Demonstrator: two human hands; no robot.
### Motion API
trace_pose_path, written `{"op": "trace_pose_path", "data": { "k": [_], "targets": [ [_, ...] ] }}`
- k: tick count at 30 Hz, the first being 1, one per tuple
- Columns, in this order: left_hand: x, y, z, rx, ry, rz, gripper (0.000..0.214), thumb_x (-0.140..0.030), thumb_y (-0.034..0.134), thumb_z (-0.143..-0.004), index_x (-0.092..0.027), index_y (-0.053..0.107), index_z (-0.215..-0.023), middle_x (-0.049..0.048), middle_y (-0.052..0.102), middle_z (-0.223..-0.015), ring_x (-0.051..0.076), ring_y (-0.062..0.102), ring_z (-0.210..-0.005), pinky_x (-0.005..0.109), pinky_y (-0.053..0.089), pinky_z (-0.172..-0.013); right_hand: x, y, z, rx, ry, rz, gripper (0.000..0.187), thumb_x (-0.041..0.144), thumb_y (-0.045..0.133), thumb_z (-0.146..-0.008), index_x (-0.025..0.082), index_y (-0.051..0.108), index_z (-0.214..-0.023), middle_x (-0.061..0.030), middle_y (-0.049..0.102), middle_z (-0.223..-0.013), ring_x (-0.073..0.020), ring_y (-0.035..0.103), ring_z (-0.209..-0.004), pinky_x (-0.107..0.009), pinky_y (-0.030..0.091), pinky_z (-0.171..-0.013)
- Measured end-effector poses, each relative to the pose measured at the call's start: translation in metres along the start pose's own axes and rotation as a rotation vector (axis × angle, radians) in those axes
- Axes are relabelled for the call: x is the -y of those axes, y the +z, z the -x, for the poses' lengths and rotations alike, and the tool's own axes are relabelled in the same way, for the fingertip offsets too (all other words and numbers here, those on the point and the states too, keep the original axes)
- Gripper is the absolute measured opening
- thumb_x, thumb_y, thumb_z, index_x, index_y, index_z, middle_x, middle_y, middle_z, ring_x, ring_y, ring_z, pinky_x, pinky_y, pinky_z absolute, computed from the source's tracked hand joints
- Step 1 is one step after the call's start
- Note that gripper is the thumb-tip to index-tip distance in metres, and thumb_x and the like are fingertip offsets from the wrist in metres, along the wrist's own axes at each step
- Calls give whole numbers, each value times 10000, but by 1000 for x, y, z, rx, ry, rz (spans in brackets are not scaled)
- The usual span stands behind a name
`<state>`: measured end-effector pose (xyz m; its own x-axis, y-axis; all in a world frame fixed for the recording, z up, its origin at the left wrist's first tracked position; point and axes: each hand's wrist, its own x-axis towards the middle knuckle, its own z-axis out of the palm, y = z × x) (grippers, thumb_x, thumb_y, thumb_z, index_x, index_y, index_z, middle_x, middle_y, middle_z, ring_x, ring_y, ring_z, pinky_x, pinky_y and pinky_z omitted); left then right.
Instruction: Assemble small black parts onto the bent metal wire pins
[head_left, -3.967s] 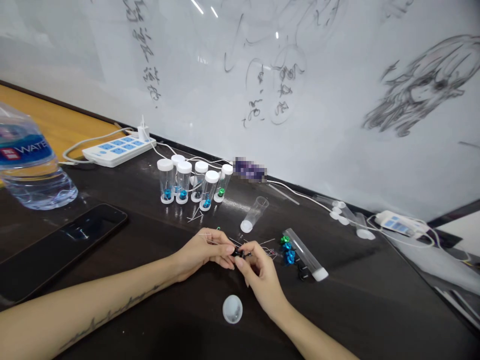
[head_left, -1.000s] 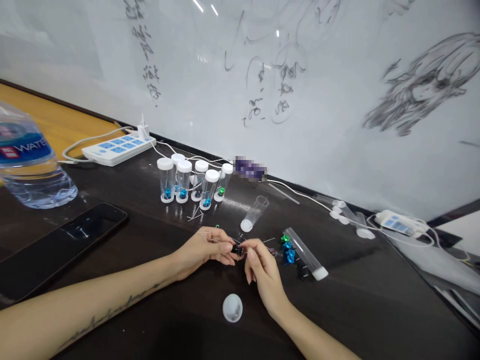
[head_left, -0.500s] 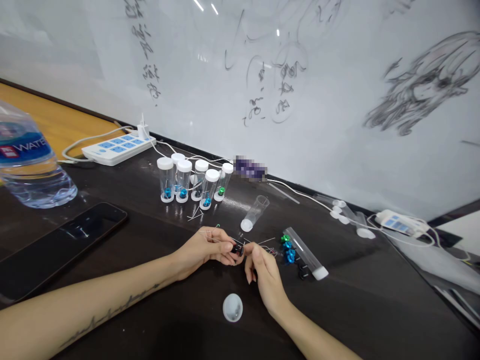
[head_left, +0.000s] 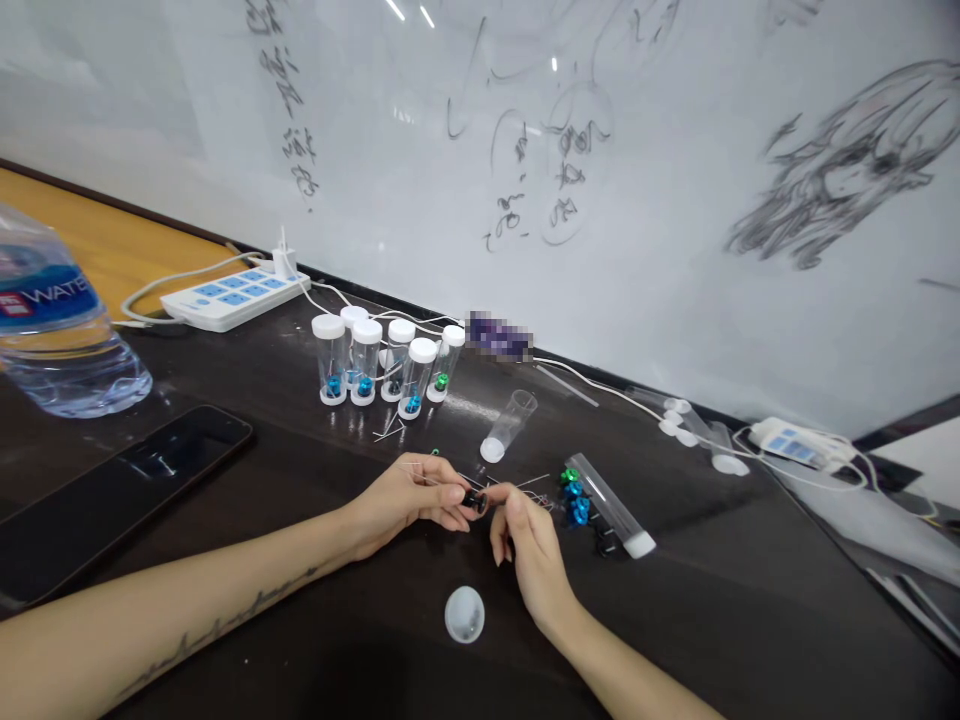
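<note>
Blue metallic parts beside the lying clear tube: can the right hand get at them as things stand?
Probably yes: the blue metallic parts lie close by the right hand, with only thin wires seen between, though it is busy at the black piece.

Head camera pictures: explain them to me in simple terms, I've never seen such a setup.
There is no machine here: these are a person's two bare hands. Every picture comes from one camera worn on that person's head, looking forward and down.

The left hand holds a small black part. The right hand is close against it; whether it touches is hard to tell.

On the dark table stand six white-capped tubes. Also there: blue and green parts, a phone and a water bottle. Behind is a whiteboard.
</note>
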<state>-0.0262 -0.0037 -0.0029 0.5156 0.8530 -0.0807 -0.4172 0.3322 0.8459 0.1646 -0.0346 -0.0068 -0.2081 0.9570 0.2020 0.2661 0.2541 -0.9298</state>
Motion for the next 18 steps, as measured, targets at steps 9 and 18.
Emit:
{"op": "trace_pose_path", "data": {
  "k": [9,18],
  "targets": [
    [0,0,0,0,3,-20,205,-232,771,-715,-86,693,-839,120,762,-780,190,721,-683,267,568,-648,-1,0,0,-14,-9,-13,412,453,320,-1001,164,607,-937,55,451,-485,-111,425,-423,-232,336,-479],
    [1,0,0,9,0,-52,182,-205,777,-707,-92,696,-824,94,755,-702,187,722,-653,252,573,-624,4,1,0,72,18,89,236,377,522,-940,183,555,-812,67,433,-546,-89,403,-442,-217,292,-463]
  ]
}}
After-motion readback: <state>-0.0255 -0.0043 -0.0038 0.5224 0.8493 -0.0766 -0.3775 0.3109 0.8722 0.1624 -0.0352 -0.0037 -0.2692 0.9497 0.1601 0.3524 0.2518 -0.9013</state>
